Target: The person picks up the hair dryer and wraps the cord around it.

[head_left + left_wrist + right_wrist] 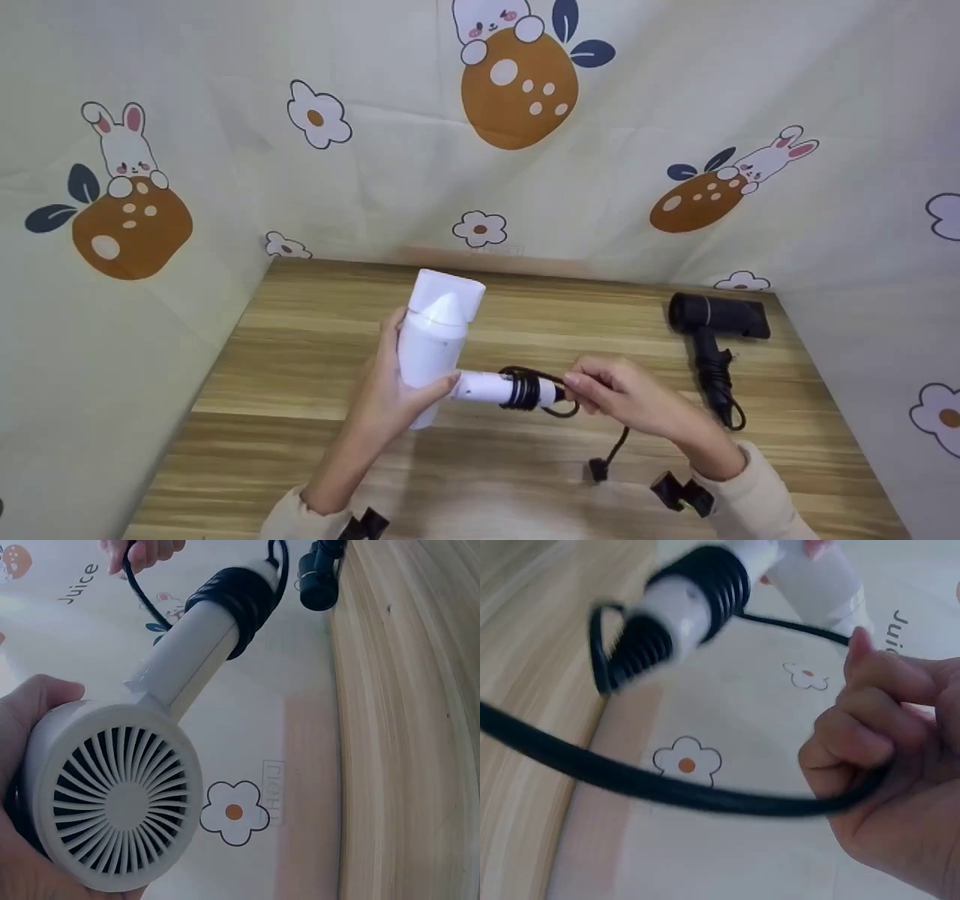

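A white hair dryer point(431, 349) with a flat nozzle is held above the table, its handle point(484, 386) pointing right. My left hand point(382, 390) grips it round the barrel, thumb across the front. In the left wrist view the slotted rear grille point(124, 802) faces the camera. Several turns of black cord point(524, 391) wrap the handle near its end. My right hand point(619, 394) pinches the cord beside the handle's end, and in the right wrist view its curled fingers hold the cord point(667, 791). The cord's free end hangs below with a black plug point(598, 469).
A black hair dryer point(720, 316) lies at the table's right rear, its own cord point(716, 375) wound round its handle. Cloth walls point(390, 172) printed with rabbits and flowers enclose the wooden table point(300, 375) at the back and both sides.
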A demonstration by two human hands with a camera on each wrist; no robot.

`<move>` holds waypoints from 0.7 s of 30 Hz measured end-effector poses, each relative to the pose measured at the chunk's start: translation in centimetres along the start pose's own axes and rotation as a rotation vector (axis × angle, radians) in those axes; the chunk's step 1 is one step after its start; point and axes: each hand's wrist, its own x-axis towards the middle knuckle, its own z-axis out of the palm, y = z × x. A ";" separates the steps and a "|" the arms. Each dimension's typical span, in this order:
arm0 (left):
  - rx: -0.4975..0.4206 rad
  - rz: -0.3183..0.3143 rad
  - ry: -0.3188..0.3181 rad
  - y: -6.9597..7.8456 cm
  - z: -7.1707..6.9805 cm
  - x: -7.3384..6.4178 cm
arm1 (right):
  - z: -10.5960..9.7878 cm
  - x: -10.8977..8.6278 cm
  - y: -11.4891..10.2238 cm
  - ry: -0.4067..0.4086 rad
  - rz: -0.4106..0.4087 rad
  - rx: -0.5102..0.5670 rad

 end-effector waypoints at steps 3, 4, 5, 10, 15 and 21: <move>0.012 0.008 0.063 0.4 -0.1 -0.1 | 0.5 -0.2 -0.3 0.016 0.012 -0.019; 0.020 0.018 0.081 0.5 -0.1 -0.2 | 0.6 -0.2 -0.5 0.028 0.029 -0.032; 0.028 0.032 0.099 0.6 -0.1 -0.2 | 0.8 -0.2 -0.6 0.044 0.054 -0.044; -0.003 0.124 0.197 1.0 0.2 -0.4 | 2.3 0.0 -1.4 0.089 0.202 0.012; -0.104 0.143 0.255 1.1 0.1 -0.5 | 4.2 0.5 -1.2 0.139 0.257 0.175; -0.278 0.157 0.255 1.5 0.0 -0.4 | 6.1 1.3 -0.5 0.183 0.284 0.357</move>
